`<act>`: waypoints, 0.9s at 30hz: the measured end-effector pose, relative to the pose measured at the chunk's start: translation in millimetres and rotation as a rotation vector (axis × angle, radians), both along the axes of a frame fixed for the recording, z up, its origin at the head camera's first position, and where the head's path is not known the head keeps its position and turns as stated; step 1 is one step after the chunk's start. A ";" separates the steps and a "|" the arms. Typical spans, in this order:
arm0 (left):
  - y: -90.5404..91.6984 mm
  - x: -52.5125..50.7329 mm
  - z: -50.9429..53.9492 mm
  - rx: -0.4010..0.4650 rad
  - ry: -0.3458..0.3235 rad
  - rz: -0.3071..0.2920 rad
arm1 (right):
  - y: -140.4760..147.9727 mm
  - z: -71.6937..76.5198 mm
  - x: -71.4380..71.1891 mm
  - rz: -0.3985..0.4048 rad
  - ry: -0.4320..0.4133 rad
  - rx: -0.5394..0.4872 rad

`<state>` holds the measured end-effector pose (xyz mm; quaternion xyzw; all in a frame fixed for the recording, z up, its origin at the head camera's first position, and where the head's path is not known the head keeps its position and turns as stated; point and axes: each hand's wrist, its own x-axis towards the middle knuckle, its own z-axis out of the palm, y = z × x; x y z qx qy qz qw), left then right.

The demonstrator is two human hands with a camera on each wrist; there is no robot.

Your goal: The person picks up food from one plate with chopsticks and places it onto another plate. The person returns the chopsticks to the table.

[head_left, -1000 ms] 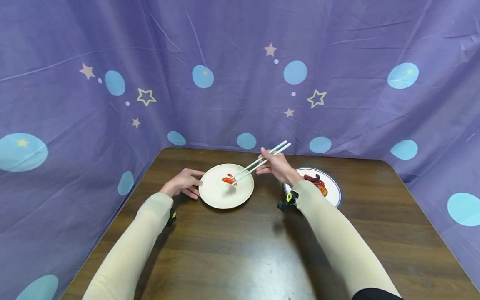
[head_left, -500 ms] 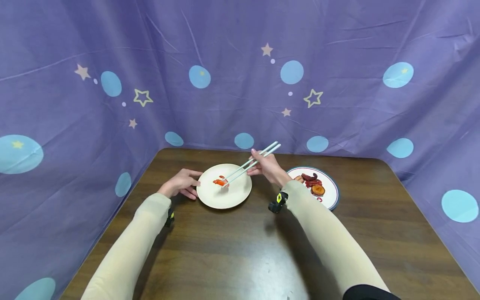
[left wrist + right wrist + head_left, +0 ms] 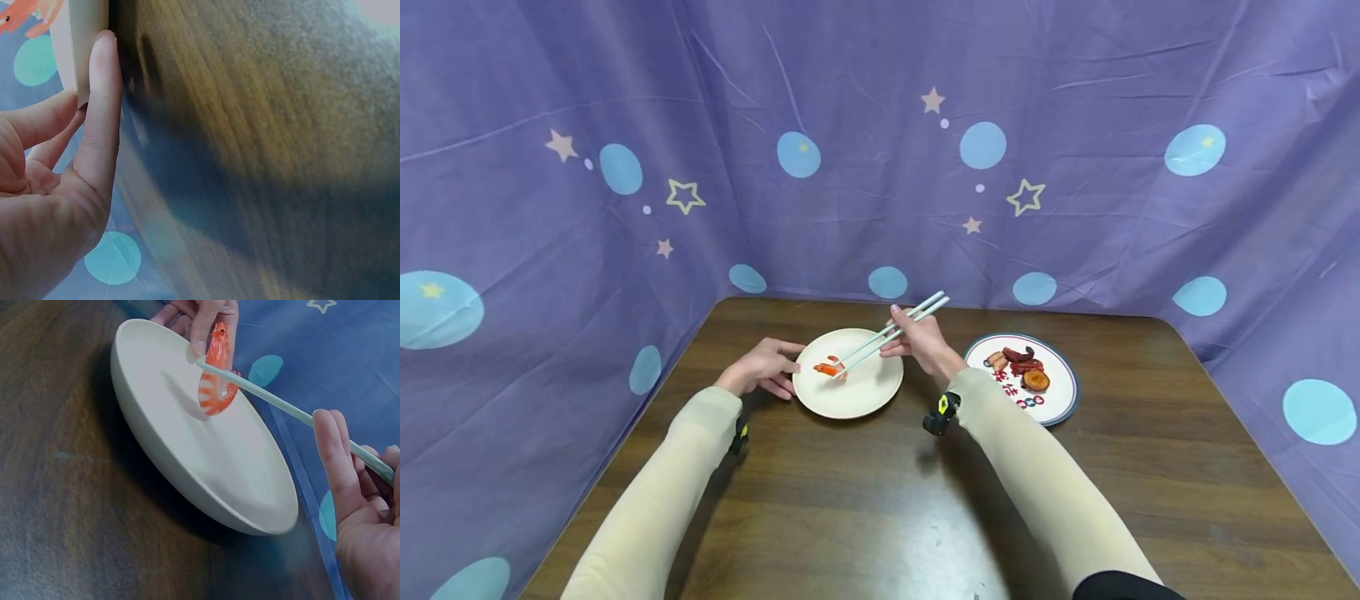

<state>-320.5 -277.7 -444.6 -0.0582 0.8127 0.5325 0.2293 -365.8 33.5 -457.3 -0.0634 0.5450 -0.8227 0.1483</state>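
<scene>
The right hand point(image 3: 922, 340) holds a pair of pale green chopsticks point(image 3: 891, 335), their tips at an orange-red toy shrimp point(image 3: 829, 369) over the cream plate point(image 3: 865, 400). In the right wrist view a chopstick point(image 3: 275, 401) crosses in front of the striped shrimp point(image 3: 212, 394); whether the shrimp touches the plate is unclear. At the plate's left rim the left hand point(image 3: 762, 367) grips the edge, thumb on top and fingers beneath. The left wrist view shows that hand point(image 3: 69, 175) at the rim point(image 3: 90, 56).
Right of the right hand stands a white plate with a blue rim point(image 3: 1062, 392), bearing several toy foods, among them dark red pieces point(image 3: 1026, 365) and a round brown one point(image 3: 1036, 381). A purple patterned cloth point(image 3: 850, 233) hangs behind the wooden table point(image 3: 850, 500).
The right hand and its chopsticks have moved left, and the shrimp has moved left over the cream plate. More of the blue-rimmed plate shows. The left hand stays at the rim.
</scene>
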 end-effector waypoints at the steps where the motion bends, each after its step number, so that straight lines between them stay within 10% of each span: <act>1: -0.3 0.0 0.1 -0.002 0.002 -0.002 | -1.2 -0.3 0.4 0.000 -0.001 0.003; 27: -1.6 0.0 -1.6 0.020 -0.005 -0.004 | -26.7 3.5 13.1 -0.077 0.024 0.080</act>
